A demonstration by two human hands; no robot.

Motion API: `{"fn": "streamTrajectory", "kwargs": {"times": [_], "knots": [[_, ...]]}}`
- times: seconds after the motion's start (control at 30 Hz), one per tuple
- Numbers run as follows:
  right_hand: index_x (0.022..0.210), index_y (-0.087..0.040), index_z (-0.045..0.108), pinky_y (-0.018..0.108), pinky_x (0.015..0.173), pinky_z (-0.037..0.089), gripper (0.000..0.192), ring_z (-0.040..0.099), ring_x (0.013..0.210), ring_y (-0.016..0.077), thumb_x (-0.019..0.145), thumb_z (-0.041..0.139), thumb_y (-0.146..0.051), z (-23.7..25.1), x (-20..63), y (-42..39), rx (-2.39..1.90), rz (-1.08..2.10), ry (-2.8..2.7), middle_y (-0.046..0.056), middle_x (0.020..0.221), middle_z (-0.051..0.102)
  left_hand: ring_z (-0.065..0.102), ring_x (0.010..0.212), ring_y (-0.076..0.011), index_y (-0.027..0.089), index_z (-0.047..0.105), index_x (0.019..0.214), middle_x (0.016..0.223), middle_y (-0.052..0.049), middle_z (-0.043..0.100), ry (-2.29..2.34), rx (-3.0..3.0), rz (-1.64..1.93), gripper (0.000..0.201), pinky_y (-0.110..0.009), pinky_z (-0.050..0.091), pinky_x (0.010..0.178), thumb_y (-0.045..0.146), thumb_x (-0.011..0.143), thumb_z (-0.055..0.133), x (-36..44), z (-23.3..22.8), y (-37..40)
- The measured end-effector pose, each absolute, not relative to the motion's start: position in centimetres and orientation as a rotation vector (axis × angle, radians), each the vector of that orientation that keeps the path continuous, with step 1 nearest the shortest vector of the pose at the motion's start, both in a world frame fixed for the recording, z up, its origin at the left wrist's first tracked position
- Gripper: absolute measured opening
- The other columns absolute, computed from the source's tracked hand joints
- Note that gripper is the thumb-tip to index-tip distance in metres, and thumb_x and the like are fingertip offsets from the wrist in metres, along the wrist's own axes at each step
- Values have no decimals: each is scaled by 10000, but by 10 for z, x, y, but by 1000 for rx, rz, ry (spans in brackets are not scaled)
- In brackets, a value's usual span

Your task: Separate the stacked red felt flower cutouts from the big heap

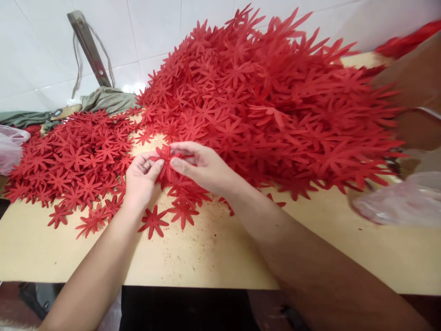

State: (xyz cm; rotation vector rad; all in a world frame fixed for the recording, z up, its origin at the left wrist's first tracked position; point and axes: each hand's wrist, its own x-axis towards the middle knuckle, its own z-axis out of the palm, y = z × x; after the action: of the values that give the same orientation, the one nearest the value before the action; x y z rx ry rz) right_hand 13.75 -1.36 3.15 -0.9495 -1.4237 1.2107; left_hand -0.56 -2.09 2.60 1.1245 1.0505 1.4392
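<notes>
Between my two hands is a red flower-shaped cutout (166,161) with long narrow petals. My left hand (142,174) pinches its left side between thumb and curled fingers. From the right, my right hand (203,168) has thumb and index finger at the cutout's other edge, closed on it. Whether it is one layer or several stacked I cannot tell. Just below the hands, a few loose red cutouts (153,221) lie on the pale wooden table (165,266). My right hand partly covers more of them.
A tall heap of red cutouts (241,101) fills the back and right. A lower heap (79,161) lies at left. Clear plastic bags (406,197) rest at right, a brown box (413,87) behind them. A metal bar (90,48) leans on the tiled wall beside green cloth (106,100).
</notes>
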Motion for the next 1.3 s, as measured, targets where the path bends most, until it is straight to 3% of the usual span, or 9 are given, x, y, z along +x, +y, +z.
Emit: {"fn": "streamTrajectory", "kwargs": {"times": [0.1,0.23,0.47,0.6,0.73,0.87,1.0,1.3], "knots": [[805,-165,598,303,746,505,296,604,770,142,661,705,-400,29,127,-19,-864,1442,-1446,33,815,645,466,469,-39,163,561,759,517,76,521,1078,1158,1418,303,-177,386,504,278,582,779,-3,26,-22],[700,-156,583,282,714,497,166,589,692,117,687,669,-297,25,126,-17,-852,1471,-1422,10,725,644,437,452,-41,173,537,766,519,79,503,1107,1192,1409,293,-186,364,487,311,625,753,0,22,-22],[584,-176,514,239,504,408,225,466,458,76,687,669,-303,31,139,-8,-1036,1258,-1339,-34,490,514,526,666,-81,180,596,864,721,14,576,1174,1345,1485,286,-214,428,662,385,693,696,-4,22,-24],[579,-167,519,228,464,323,257,390,440,61,751,591,-345,36,140,-12,-1025,1234,-1517,-42,464,465,568,820,-118,210,642,949,900,-26,624,1155,1434,1479,310,-243,452,773,365,688,703,-6,20,-26],[601,-151,524,225,486,302,267,333,467,51,770,555,-356,37,139,-15,-1023,1206,-1598,-61,484,392,592,723,-111,197,654,855,796,-7,658,1040,1263,1351,308,-257,481,739,389,631,740,-2,15,-25],[699,-151,573,241,653,443,157,496,593,82,764,569,-294,31,136,-14,-912,1297,-1552,-33,601,537,593,704,-94,185,638,741,741,16,661,996,1139,1377,245,-247,483,757,340,597,763,0,16,-24],[795,-150,602,304,828,474,121,599,777,127,706,633,-225,26,133,-11,-867,1321,-1449,23,810,655,593,702,-91,183,635,700,727,21,663,992,1095,1410,192,-246,486,765,288,596,758,-1,20,-24],[635,-147,586,251,618,456,214,549,625,107,681,674,-336,37,134,-17,-907,1307,-1385,-17,607,588,552,589,-50,146,611,672,639,37,629,993,925,1425,143,-178,464,641,214,608,720,5,21,-27]]}}
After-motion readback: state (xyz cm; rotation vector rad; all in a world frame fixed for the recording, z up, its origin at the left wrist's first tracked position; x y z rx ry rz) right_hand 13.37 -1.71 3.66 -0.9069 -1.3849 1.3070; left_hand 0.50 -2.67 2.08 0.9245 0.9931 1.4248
